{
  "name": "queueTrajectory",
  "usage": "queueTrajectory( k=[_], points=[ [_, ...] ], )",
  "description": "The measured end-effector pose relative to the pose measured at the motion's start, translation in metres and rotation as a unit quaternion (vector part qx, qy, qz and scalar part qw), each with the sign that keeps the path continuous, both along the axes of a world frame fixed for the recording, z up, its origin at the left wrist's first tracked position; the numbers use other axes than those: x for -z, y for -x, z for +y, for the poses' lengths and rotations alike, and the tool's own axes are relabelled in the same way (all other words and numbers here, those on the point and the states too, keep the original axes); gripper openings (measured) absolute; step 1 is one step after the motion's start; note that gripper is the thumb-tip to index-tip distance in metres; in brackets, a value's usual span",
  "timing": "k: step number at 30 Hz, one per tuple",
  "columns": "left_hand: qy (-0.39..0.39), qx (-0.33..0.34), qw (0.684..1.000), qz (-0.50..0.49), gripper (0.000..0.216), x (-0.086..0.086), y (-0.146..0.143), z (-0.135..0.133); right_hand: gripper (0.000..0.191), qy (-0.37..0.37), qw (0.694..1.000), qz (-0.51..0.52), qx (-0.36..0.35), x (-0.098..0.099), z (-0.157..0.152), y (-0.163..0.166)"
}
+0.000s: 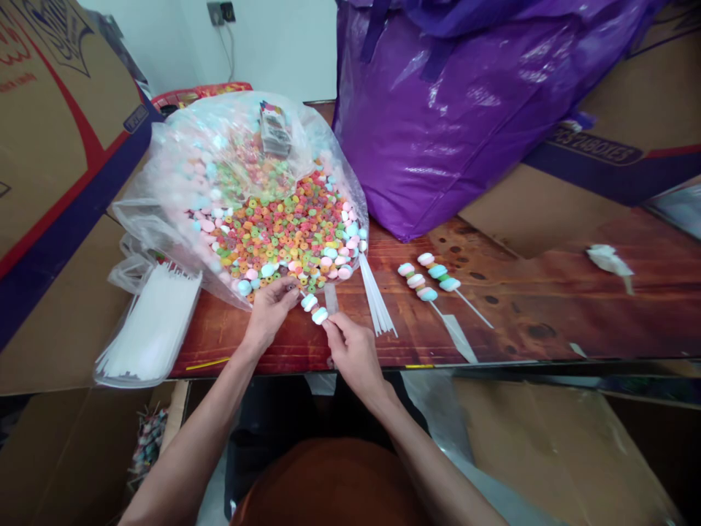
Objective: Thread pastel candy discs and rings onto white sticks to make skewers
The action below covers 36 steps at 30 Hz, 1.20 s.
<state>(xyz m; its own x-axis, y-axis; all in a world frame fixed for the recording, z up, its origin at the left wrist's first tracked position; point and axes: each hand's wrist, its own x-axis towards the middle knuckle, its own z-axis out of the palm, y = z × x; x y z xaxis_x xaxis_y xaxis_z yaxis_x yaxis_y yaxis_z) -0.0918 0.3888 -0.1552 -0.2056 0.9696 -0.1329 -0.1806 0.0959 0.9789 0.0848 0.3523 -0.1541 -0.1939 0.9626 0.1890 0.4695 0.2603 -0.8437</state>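
Observation:
A big clear plastic bag [164,190] lies open on the wooden table [548,307], full of colourful ring candies [285,226] and pastel marshmallow pieces. My left hand [271,307] pinches a small candy at the bag's mouth, right by the tip of a white stick. My right hand [350,351] grips that stick, which carries two marshmallow pieces [314,308]. Two finished candy skewers [432,281] lie on the table to the right. A loose bunch of white sticks [375,296] lies between them and my hands.
A clear packet of white sticks [147,329] hangs over the table's left edge. A large purple bag [465,109] stands at the back. Cardboard boxes [49,146] flank both sides. A crumpled white wrapper [607,259] lies far right.

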Motion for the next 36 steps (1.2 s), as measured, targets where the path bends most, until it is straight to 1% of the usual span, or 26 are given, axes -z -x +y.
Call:
queueTrajectory(
  k=[4,7,9,10,13,15,18,21,25,27,29,33,34,36],
  points=[
    [-0.024,0.024,0.997,0.070,0.027,0.001,-0.001,-0.005,0.029,-0.001,1.000,-0.019,0.011,0.001,0.002,0.001],
    [-0.025,0.023,0.991,0.127,0.027,0.002,-0.002,-0.007,0.028,-0.001,0.999,-0.024,0.022,0.002,0.003,0.004],
    [-0.015,0.019,0.992,0.128,0.029,0.003,-0.002,-0.008,0.029,-0.008,1.000,-0.014,0.019,0.003,0.003,0.006],
    [-0.007,0.015,0.994,0.109,0.031,0.003,-0.002,-0.009,0.029,-0.012,1.000,-0.005,0.018,0.003,0.003,0.007],
    [0.022,-0.015,1.000,0.013,0.043,0.000,-0.001,-0.010,0.029,-0.012,1.000,0.022,0.011,0.004,0.003,0.008],
    [0.034,-0.018,0.999,-0.030,0.048,-0.004,0.001,-0.010,0.029,-0.011,0.999,0.030,-0.005,0.004,0.002,0.007],
    [0.046,0.030,0.997,-0.054,0.048,-0.011,0.004,-0.013,0.027,-0.015,0.999,0.032,-0.026,0.003,0.000,0.006],
    [0.067,0.079,0.991,-0.088,0.049,-0.016,0.006,-0.016,0.027,-0.020,0.999,0.029,-0.029,0.002,0.000,0.006],
    [0.097,0.119,0.976,-0.155,0.041,-0.018,0.010,-0.019,0.027,-0.030,0.999,0.024,-0.025,0.004,0.000,0.009],
    [0.115,0.126,0.967,-0.190,0.037,-0.017,0.011,-0.020,0.027,-0.030,0.999,0.026,-0.020,0.005,-0.001,0.010],
    [0.126,0.119,0.959,-0.223,0.033,-0.016,0.011,-0.021,0.029,-0.032,0.999,0.019,-0.034,0.004,-0.002,0.010],
    [0.125,0.081,0.957,-0.251,0.026,-0.015,0.009,-0.023,0.026,-0.040,0.994,-0.021,-0.098,0.001,-0.004,0.008],
    [0.122,0.076,0.957,-0.251,0.025,-0.015,0.008,-0.023,0.025,-0.035,0.994,-0.024,-0.102,0.000,-0.004,0.007],
    [0.117,0.072,0.959,-0.248,0.026,-0.015,0.004,-0.024,0.025,-0.028,0.996,-0.018,-0.080,0.000,-0.005,0.006]
  ],
)
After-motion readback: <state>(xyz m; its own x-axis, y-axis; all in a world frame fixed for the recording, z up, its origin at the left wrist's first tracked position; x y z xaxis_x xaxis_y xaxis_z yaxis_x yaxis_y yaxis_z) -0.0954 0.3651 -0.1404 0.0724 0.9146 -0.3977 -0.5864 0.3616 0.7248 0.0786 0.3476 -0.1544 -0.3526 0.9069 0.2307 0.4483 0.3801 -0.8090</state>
